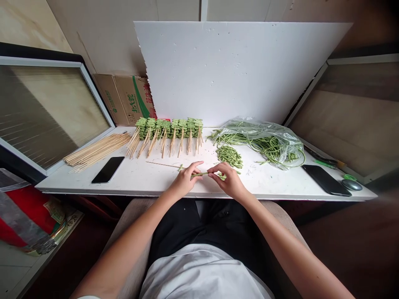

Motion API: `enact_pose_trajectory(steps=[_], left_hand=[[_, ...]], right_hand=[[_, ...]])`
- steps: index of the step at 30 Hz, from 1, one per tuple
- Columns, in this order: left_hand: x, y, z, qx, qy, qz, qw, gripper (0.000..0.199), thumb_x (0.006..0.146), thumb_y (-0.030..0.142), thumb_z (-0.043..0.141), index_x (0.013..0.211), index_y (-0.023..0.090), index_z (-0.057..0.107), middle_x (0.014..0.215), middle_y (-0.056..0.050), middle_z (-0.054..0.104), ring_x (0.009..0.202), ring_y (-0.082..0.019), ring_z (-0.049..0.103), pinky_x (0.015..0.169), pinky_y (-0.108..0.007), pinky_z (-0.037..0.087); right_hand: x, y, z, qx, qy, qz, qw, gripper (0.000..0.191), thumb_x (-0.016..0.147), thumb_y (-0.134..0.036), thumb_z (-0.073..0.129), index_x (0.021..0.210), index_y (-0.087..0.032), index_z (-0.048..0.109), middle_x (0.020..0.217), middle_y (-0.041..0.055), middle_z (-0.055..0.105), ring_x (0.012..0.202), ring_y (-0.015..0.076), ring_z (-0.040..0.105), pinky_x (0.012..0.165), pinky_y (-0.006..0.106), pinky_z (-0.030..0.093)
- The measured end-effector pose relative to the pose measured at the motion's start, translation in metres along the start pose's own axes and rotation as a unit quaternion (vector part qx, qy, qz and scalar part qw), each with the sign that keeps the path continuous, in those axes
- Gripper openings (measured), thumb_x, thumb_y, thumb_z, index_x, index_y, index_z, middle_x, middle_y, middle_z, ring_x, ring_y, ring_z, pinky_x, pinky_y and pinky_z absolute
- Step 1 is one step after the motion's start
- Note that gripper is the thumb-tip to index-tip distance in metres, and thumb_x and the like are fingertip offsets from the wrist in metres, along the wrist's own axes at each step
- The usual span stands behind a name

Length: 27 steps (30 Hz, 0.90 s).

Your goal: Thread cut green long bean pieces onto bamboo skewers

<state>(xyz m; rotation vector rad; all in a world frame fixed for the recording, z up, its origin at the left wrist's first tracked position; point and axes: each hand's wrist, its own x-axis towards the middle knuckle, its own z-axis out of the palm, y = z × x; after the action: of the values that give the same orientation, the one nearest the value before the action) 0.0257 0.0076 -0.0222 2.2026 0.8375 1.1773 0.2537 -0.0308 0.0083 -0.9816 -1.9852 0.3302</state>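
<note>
My left hand [184, 179] and my right hand [230, 181] meet near the table's front edge, each pinching one end of a short length of green long bean [201, 174]. A few cut bean pieces [222, 176] show by my right fingers, partly hidden by them. Just beyond my left hand, a bamboo skewer [162, 164] lies on the table, with a short bean piece [181, 167] at its right end. A heap of cut bean pieces [230, 156] rests beyond my right hand. Farther back, whole long beans [264, 143] spill from a clear plastic bag [282, 135].
Finished bean skewers [171, 128] stand stacked in rows at the back, sticks toward me. Loose bamboo skewers [98, 150] and a phone [108, 170] lie left. Another dark phone-like device [326, 180] lies right, beside a grey mouse-like object [352, 185]. A white board [243, 70] leans behind.
</note>
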Motion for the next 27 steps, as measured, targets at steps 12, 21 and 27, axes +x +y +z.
enact_pose_trajectory(steps=[12, 21, 27], left_hand=[[-0.005, 0.007, 0.004, 0.101, 0.036, 0.037, 0.993, 0.047, 0.093, 0.010, 0.072, 0.135, 0.027, 0.064, 0.102, -0.002, 0.082, 0.095, -0.021, 0.079, 0.089, -0.034, 0.062], [0.000, 0.009, 0.003, 0.096, 0.050, 0.094, 0.990, 0.013, 0.097, 0.025, 0.073, 0.108, 0.022, 0.077, 0.101, -0.007, 0.081, 0.092, -0.022, 0.078, 0.085, -0.033, 0.061], [0.000, 0.019, 0.008, 0.062, 0.056, 0.075, 0.994, 0.014, 0.096, 0.019, 0.069, 0.088, 0.022, 0.079, 0.087, -0.005, 0.079, 0.081, -0.021, 0.074, 0.078, -0.034, 0.059]], right_hand=[[-0.002, -0.006, 0.006, -0.012, -0.018, -0.015, 1.000, 0.015, 0.101, -0.037, 0.069, 0.111, -0.026, 0.071, 0.102, 0.0069, 0.073, 0.099, 0.0265, 0.060, 0.090, 0.042, 0.050], [-0.001, -0.005, 0.011, -0.016, 0.016, -0.015, 1.000, 0.007, 0.104, -0.027, 0.062, 0.101, -0.024, 0.067, 0.092, 0.0069, 0.070, 0.093, 0.0262, 0.056, 0.083, 0.041, 0.047], [-0.005, -0.009, 0.018, -0.015, 0.034, 0.003, 0.999, 0.022, 0.092, -0.005, 0.056, 0.089, -0.025, 0.066, 0.085, 0.0062, 0.067, 0.092, 0.0275, 0.053, 0.080, 0.041, 0.046]])
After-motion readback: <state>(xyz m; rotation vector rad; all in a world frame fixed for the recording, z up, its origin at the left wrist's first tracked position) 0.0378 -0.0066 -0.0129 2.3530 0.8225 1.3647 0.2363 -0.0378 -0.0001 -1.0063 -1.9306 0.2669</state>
